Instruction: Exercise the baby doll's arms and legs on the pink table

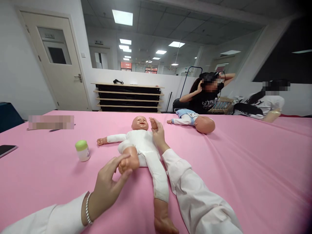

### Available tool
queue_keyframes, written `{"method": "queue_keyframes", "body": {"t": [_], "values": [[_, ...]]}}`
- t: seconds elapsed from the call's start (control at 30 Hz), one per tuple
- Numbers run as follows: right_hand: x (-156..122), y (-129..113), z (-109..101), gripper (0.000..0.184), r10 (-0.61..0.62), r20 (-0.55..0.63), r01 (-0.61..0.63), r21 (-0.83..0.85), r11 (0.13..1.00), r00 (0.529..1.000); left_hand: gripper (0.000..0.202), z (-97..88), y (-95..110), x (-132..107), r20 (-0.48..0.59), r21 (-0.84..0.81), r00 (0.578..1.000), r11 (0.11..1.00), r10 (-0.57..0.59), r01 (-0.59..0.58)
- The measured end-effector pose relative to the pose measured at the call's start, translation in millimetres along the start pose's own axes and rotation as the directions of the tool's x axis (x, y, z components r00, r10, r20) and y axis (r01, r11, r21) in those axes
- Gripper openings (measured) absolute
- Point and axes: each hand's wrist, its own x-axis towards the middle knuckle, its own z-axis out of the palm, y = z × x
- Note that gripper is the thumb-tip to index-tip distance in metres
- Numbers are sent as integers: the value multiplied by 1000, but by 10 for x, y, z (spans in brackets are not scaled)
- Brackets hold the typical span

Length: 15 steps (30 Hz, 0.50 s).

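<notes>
A baby doll (143, 141) with a white cloth body lies on its back, its head toward the far side. My left hand (109, 180), a silver bracelet at its wrist, is closed around the foot of the doll's bent leg, thumb on one side and fingers on the other. The doll's other leg lies stretched toward me. Beside the doll's head and shoulder, my right hand (159, 135) is closed on the doll's arm, which it mostly covers. To the left of the doll stands a small jar (83, 151) with a green lid.
A second doll (204, 124) in blue and white lies at the far right on the pink tablecloth (234, 169). A phone (7, 150) rests at the left edge. Two people (207, 92) sit beyond the table, near a shelf (129, 96).
</notes>
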Motion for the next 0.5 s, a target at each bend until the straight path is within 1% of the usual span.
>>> {"method": "queue_keyframes", "body": {"t": [0.03,0.07,0.1,0.13,0.17,0.2,0.23,0.3,0.4,0.43,0.47,0.5], "values": [[-10,-57,42,52,-23,122,34,-92,995,992,29,26,-65,48,20,-16,992,992,-125,125],[-27,-93,75,48,-32,247,78,-180,981,968,32,63,-137,86,50,-39,969,969,-240,242],[-46,-110,99,44,-32,359,129,-249,960,933,35,106,-211,114,85,-69,940,939,-331,337],[-66,-112,115,41,-28,447,176,-294,939,894,38,151,-284,132,122,-107,912,908,-393,405],[-84,-101,125,38,-23,506,212,-319,924,862,40,192,-350,143,145,-148,894,884,-424,443],[-98,-85,130,37,-18,535,231,-334,914,845,41,227,-405,148,165,-182,884,867,-437,463],[-107,-66,132,37,-14,542,236,-343,909,840,42,252,-446,148,175,-205,881,858,-441,470],[-113,-38,136,38,-8,533,230,-353,907,846,41,272,-482,137,180,-214,882,858,-435,466],[-108,-35,147,37,-26,523,227,-325,918,852,39,244,-444,99,165,-174,898,884,-408,434],[-106,-38,150,35,-33,503,209,-298,932,864,38,226,-415,82,151,-159,907,896,-392,414],[-103,-37,150,34,-34,463,170,-254,952,886,37,206,-380,64,135,-144,920,911,-369,387],[-101,-26,144,32,-24,393,106,-187,977,919,35,181,-338,45,116,-130,935,928,-336,350]]}}
